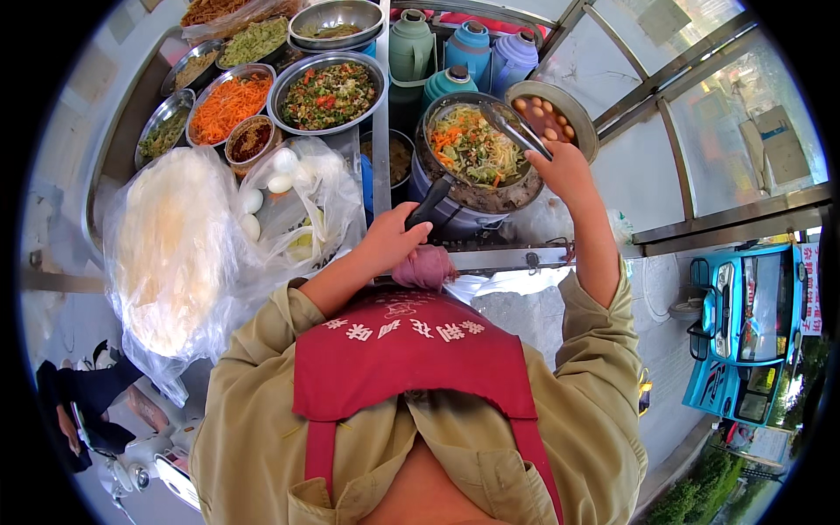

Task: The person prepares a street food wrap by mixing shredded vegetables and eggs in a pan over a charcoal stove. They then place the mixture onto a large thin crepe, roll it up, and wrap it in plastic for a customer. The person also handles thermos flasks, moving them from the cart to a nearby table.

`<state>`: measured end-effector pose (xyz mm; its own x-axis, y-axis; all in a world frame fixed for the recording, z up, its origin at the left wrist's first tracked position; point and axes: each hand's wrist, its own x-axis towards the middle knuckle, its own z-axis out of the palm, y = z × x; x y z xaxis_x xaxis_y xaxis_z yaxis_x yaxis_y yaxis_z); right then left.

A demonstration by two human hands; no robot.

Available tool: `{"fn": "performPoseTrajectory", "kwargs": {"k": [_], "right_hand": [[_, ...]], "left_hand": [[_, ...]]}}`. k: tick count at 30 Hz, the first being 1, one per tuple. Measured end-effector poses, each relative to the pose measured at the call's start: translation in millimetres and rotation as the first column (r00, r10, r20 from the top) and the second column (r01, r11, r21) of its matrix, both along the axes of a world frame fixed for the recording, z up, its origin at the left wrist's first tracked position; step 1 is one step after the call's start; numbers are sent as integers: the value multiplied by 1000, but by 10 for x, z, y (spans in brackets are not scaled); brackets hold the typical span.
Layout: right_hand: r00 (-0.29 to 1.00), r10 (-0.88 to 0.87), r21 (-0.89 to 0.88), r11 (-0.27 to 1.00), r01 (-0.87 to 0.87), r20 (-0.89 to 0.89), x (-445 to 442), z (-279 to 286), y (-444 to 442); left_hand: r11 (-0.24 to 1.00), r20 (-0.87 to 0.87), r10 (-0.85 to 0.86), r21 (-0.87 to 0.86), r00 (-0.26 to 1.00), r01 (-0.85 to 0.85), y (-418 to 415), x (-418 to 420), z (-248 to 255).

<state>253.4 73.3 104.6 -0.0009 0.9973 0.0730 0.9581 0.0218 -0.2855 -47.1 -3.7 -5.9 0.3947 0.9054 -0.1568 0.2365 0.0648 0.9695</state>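
Observation:
My left hand (394, 239) is closed around the black handle (430, 202) of a frying pan. The pan (430, 157) sits on a round stove and holds noodles or shreds with carrot and chopped greens. In my right hand (563, 172) is a pair of metal tongs (515, 131), whose tips reach over the pan's upper right part. Behind the tongs stands a metal pot (586, 128) with brown eggs in reddish liquid. To the left is a metal bowl (278, 118) of chopped vegetables with red pieces.
Several thermos flasks (467, 49) stand behind the stove. Shredded carrot (230, 108), a chili jar (249, 141), peeled eggs (251, 200) and bagged flatbreads (177, 249) crowd the left side. Glass panels in metal frames (676, 151) edge the right. A person (85, 407) is beside a scooter at lower left.

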Motion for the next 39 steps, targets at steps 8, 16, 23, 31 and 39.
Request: {"fn": "performPoseTrajectory", "kwargs": {"k": [8, 16, 23, 31, 39], "right_hand": [[989, 103, -36, 994, -100, 105, -414, -157, -442], [989, 0, 73, 997, -11, 145, 141, -334, 58], [989, 128, -86, 989, -121, 70, -146, -232, 164], [963, -8, -1, 1000, 9, 269, -50, -294, 143], [979, 161, -241, 962, -128, 122, 123, 198, -320]], "left_hand": [[997, -22, 55, -45, 998, -56, 3, 5, -23], [999, -27, 41, 9, 999, -40, -10, 31, 0], [998, 2, 34, -47, 999, -33, 0, -2, -37], [999, 11, 43, -23, 999, -43, -1, 6, -33], [1000, -16, 19, -24, 1000, -20, 25, 4, -56]]}}
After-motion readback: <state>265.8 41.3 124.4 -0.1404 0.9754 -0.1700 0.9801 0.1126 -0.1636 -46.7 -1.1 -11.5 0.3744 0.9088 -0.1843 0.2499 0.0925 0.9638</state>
